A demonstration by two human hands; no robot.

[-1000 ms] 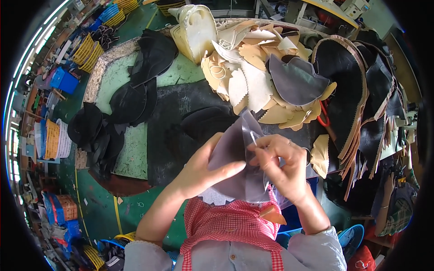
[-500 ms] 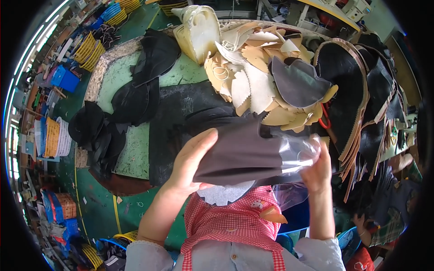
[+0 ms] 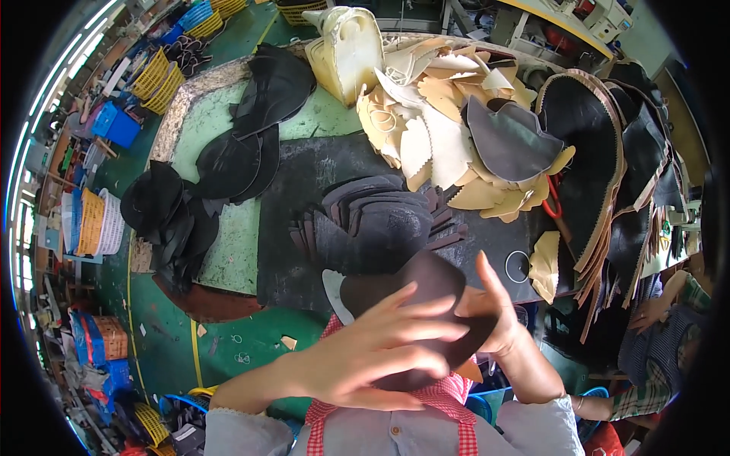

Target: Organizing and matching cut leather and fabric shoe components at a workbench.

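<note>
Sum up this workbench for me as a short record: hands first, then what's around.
Left hand: fingers spread over a dark brown piece; contact unclear
Right hand: at that piece's right side, thumb raised
Table middle: stack of black pieces on a dark mat
Table left: loose black pieces
Table back: pale container, heap of tan and cream pieces
Far right: another person's checked sleeve

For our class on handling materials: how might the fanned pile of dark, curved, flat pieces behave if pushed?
The dark pile would probably slide apart, since its layers overlap with splayed edges. It seems unlikely to roll or tip, lying low and broad on the flat black mat.
</note>
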